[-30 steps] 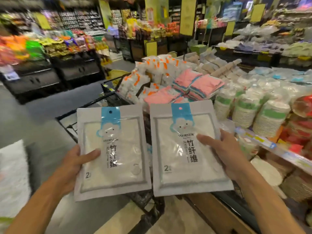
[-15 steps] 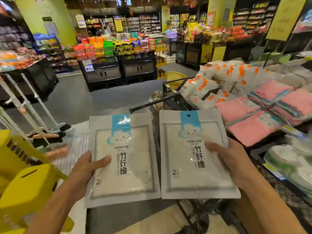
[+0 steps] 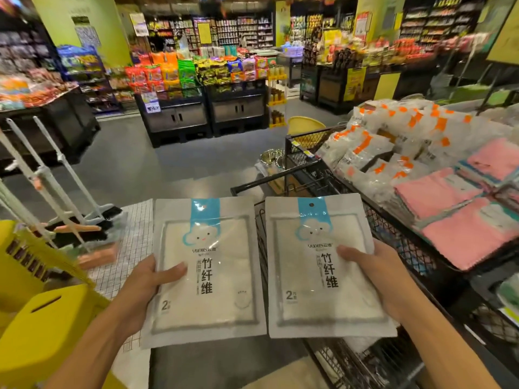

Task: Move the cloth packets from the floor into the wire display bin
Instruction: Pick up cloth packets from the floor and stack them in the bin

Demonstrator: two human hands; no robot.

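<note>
I hold two flat white cloth packets with blue cloud labels, side by side in front of me. My left hand (image 3: 146, 287) grips the left packet (image 3: 207, 270) by its left edge, thumb across the front. My right hand (image 3: 376, 279) grips the right packet (image 3: 314, 265) by its right edge, thumb on the front. The right packet hangs over the near left corner of the black wire display bin (image 3: 393, 226), which is filled with pink cloth packs (image 3: 460, 226) and clear packets with orange marks (image 3: 384, 141).
Yellow plastic stools (image 3: 42, 329) stand at my lower left, with brooms and mops (image 3: 70, 209) leaning behind them. A white gridded sheet (image 3: 132, 248) lies on the grey floor. Dark shelving units (image 3: 202, 116) full of snack bags stand across the aisle.
My view has swung left, so the bin now sits on the right and the stools and mops show on the left. Both packets stay gripped in my hands, side by side.
</note>
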